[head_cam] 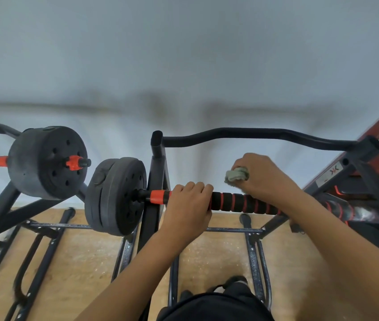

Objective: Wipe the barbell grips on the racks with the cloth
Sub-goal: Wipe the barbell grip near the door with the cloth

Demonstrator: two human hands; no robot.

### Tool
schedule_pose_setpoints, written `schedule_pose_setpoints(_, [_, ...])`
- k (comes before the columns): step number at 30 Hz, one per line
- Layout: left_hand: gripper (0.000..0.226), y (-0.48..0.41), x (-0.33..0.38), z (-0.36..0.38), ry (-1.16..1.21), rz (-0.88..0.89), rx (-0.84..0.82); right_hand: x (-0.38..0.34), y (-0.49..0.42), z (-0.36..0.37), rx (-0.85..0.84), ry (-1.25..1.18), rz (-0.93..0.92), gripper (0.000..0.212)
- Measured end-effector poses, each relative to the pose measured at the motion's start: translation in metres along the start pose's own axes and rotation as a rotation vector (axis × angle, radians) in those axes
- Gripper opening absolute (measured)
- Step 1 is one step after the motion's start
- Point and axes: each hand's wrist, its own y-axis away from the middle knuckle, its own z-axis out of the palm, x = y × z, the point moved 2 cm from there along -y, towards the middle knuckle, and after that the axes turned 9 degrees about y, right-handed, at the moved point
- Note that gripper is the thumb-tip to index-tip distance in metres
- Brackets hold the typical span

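The left hand (pixel 187 205) had its fingers (pixel 194 188) wrapped round the barbell grip (pixel 237 201). The right hand's (pixel 262 179) fingers clutched the bunched cloth (pixel 236 175) just above it.

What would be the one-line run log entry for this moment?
left hand grips barbell grip | right hand holds cloth bunched, above grip

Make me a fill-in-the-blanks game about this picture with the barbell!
1. The right hand holds a bunched-up grey ____.
2. The left hand grips the barbell, near its round ____ weight plates.
3. The barbell rests on a dark metal ____ that stands on the floor.

Missing words: cloth; black; rack.
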Motion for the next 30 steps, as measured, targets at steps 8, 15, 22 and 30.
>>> schedule_pose_setpoints(8, [0.019, -0.028, -0.003, 0.002, -0.138, -0.105, -0.082, -0.023, 0.013, 0.028, -0.026, -0.022, -0.034, 0.020])
schedule_pose_setpoints(15, [0.040, -0.069, -0.015, -0.016, 0.188, -0.250, -0.683, -0.028, 0.024, 0.032, 0.062, 0.115, -0.090, 0.028])
schedule_pose_setpoints(22, [0.052, -0.057, -0.016, -0.020, 0.171, -0.143, -0.372, -0.021, 0.014, 0.012, 0.007, 0.098, -0.099, 0.011])
schedule_pose_setpoints(30, [0.011, -0.050, -0.005, -0.003, -0.122, -0.139, -0.212, -0.023, -0.011, 0.021, -0.109, 0.080, 0.047, 0.038])
